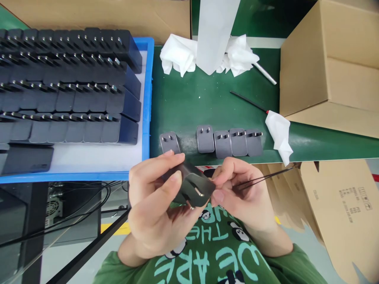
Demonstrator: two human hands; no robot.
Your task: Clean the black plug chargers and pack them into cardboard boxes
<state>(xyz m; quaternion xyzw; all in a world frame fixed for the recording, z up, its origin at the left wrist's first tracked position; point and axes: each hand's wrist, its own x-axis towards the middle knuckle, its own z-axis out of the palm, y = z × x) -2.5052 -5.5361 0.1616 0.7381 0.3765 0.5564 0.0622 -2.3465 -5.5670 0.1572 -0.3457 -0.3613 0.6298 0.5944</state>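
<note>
My left hand point(156, 205) is closed around a dark power adapter point(192, 183), held tilted in front of my chest with its metal prongs toward me. The thumb and forefinger of my right hand point(239, 193) pinch at the adapter's right end; what lies between the fingertips is hidden. Out of the same hand, to the right, stick two thin black legs that look like tweezers point(266, 177). Just beyond my left fingers a grey adapter point(170, 142) stands on the green mat, prongs up. Farther right is a row of several more adapters point(223, 144).
At left, a blue-rimmed tray point(146, 98) carries rows of adapters point(68, 86). White crumpled tissues point(179, 53) lie at the back. A thin black rod point(248, 101) points toward another tissue point(278, 132). An open cardboard box point(304, 63) stands at right; flattened cartons point(340, 213) are below the table edge.
</note>
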